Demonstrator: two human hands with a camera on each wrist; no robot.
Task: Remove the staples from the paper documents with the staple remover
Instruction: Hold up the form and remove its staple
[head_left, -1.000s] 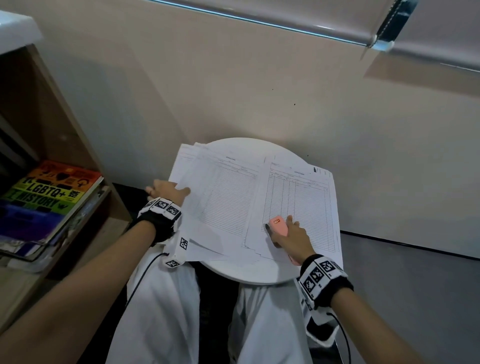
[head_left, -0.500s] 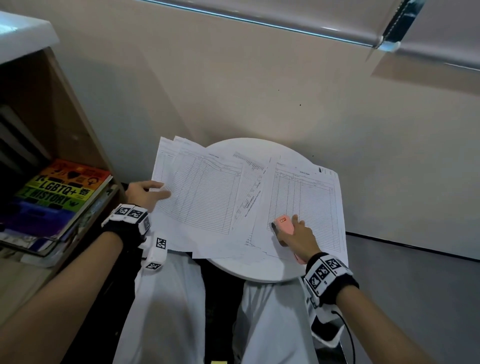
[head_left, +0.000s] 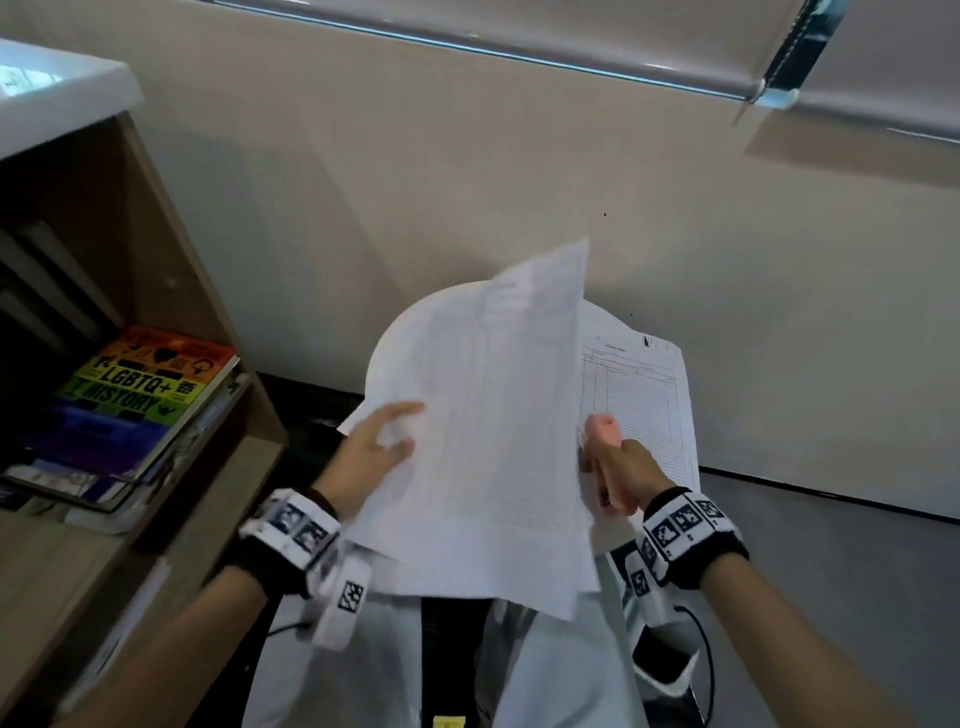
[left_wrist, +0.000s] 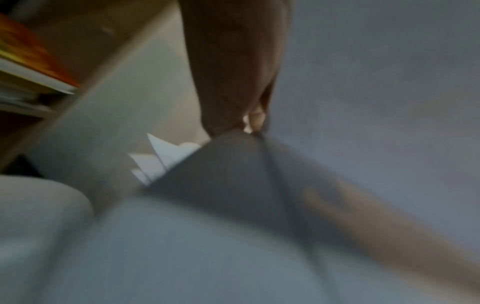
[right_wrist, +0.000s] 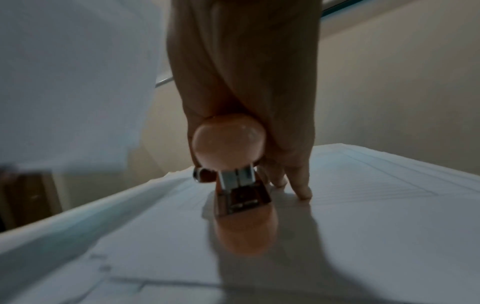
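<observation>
My left hand (head_left: 395, 434) grips a sheaf of papers (head_left: 483, 415) by its left edge and holds it tilted up over the round white table (head_left: 597, 319); the sheaf is motion-blurred. In the left wrist view the fingers (left_wrist: 253, 118) pinch the paper's edge (left_wrist: 221, 174). My right hand (head_left: 621, 462) is curled round a pink staple remover (head_left: 605, 436). The tool rests on a flat stack of printed forms (head_left: 641, 405) at the table's right. In the right wrist view the remover (right_wrist: 230, 142) points its metal jaws down at the page (right_wrist: 363, 205), and two fingertips (right_wrist: 302, 192) touch the paper.
A wooden shelf (head_left: 171, 270) stands close on the left with a rainbow-covered book (head_left: 140, 389) on a pile. A beige wall rises right behind the table. My lap in white clothing (head_left: 363, 665) lies under the table's near edge. Grey floor (head_left: 831, 571) is at the right.
My left hand drew the left stack of papers leftward, then lifted it up over the table. My right hand stayed on the right stack with the staple remover.
</observation>
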